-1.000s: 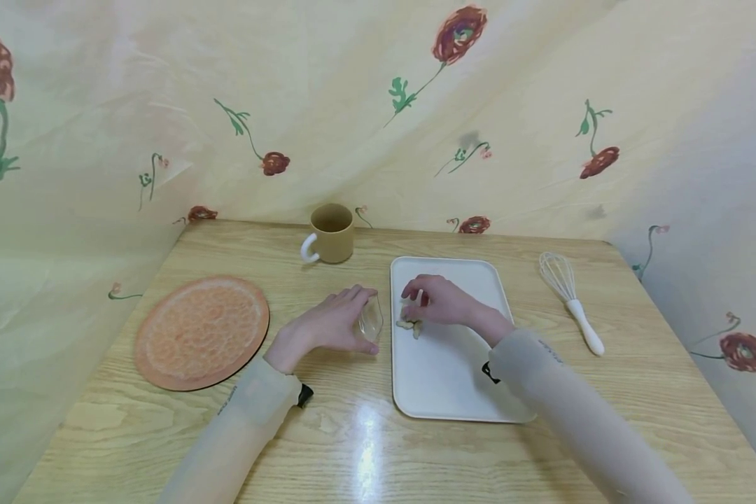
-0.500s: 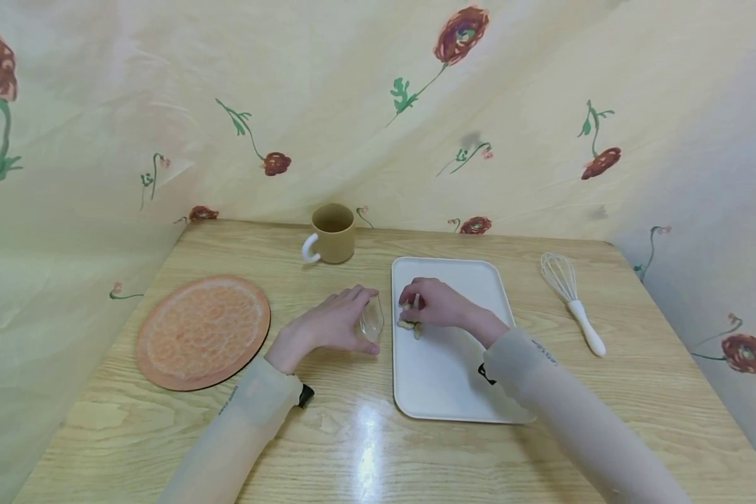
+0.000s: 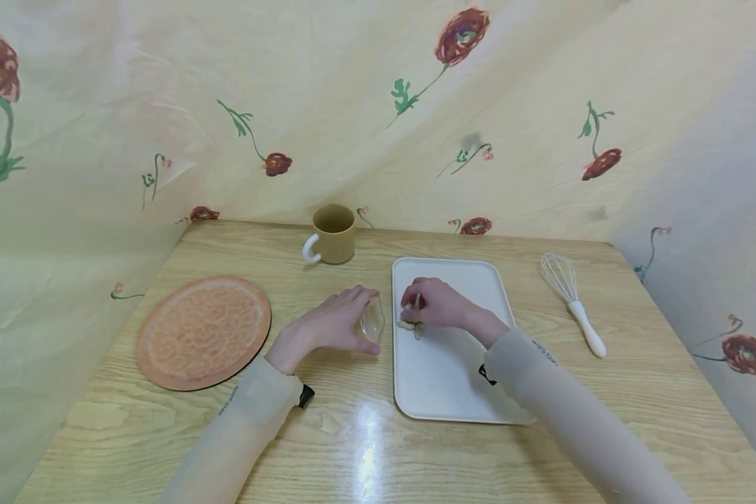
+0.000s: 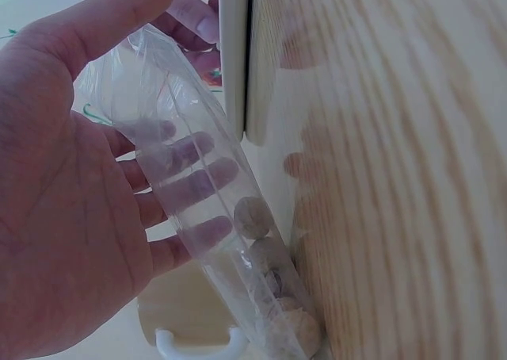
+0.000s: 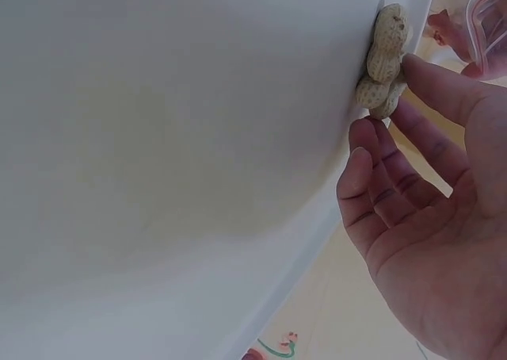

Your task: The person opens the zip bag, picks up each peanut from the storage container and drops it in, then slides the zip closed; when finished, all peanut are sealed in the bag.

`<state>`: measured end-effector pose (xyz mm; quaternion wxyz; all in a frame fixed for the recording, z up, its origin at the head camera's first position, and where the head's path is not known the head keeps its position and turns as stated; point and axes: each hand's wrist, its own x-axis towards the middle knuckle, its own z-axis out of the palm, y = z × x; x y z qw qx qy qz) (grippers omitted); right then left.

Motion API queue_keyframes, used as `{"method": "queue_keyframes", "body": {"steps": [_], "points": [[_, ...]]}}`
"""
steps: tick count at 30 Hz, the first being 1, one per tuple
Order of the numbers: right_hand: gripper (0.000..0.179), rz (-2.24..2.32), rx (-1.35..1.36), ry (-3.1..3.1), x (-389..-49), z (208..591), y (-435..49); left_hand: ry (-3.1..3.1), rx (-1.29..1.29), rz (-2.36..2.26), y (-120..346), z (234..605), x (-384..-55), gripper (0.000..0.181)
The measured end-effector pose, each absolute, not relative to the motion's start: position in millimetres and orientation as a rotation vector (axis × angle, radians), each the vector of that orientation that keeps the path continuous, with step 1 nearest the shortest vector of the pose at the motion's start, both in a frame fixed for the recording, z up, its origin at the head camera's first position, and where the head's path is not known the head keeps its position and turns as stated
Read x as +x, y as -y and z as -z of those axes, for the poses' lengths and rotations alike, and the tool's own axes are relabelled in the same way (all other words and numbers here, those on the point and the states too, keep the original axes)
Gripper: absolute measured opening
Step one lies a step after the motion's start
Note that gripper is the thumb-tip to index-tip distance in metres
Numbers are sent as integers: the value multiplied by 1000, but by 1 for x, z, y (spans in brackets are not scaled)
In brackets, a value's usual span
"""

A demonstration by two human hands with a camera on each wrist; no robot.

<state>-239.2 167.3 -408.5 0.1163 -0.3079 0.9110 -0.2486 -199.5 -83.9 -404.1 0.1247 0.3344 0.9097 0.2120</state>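
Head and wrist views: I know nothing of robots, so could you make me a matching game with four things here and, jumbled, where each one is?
Things
1. Clear plastic bag
2. Loose tan peanuts in their shells
3. Brown cylindrical mug with a white handle
4. Long white whisk with a wire head

Places
A. Upright near the far edge of the wooden table
B. On the white rectangular tray, touched by the right hand
C. Lying to the right of the tray
D. At the left hand, with tan pieces inside

Pairs: 1-D, 2-B, 3-A, 4-C

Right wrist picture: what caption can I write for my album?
Right hand touching peanuts near the edge of a white tray.
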Motion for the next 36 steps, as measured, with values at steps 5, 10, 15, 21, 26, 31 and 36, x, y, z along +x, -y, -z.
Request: {"method": "queue_keyframes", "body": {"steps": [5, 10, 15, 21, 26, 31, 36], "points": [[15, 757, -884, -2680, -238, 403, -169, -2651, 975, -622, 84, 404, -199, 101], [13, 771, -927, -2706, -238, 395, -171, -2647, 972, -625, 84, 404, -200, 101], [14, 792, -987, -2735, -237, 386, -171, -2645, 965, -627, 84, 403, -200, 99], [13, 822, -1069, -2733, -232, 377, -167, -2650, 966, -617, 84, 403, -200, 99], [13, 848, -1160, -2693, -225, 373, -157, -2650, 971, -625, 83, 403, -199, 99], [17, 830, -1201, -2651, -217, 374, -145, -2649, 980, -637, 83, 404, -200, 98], [16, 844, -1215, -2615, -212, 380, -137, -2651, 989, -647, 83, 404, -200, 97]]}}
